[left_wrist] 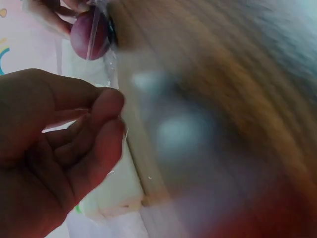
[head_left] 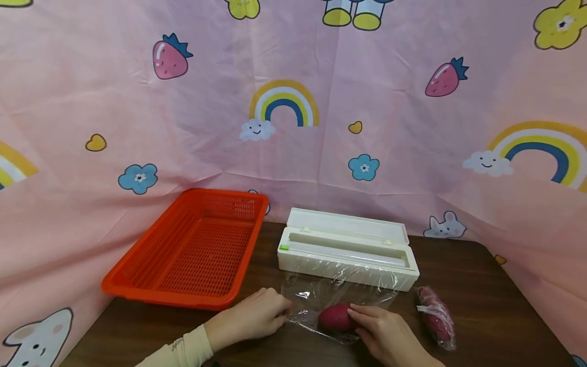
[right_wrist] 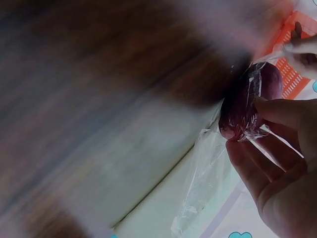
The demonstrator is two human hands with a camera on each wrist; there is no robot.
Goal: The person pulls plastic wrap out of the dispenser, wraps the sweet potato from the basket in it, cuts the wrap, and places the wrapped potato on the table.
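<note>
A purple-red sweet potato lies on a sheet of clear cling film in front of the white dispenser box. My right hand grips its right end between thumb and fingers; in the right wrist view, film lies across the sweet potato. To the left, my left hand pinches the near left edge of the film. Thumb and fingertips of the left hand meet in the left wrist view, apart from the sweet potato.
The white cling film box stands open behind the hands, a film roll inside. A film-wrapped sweet potato lies at the right. An orange-red plastic basket sits at the left. Patterned pink cloth hangs behind the dark table.
</note>
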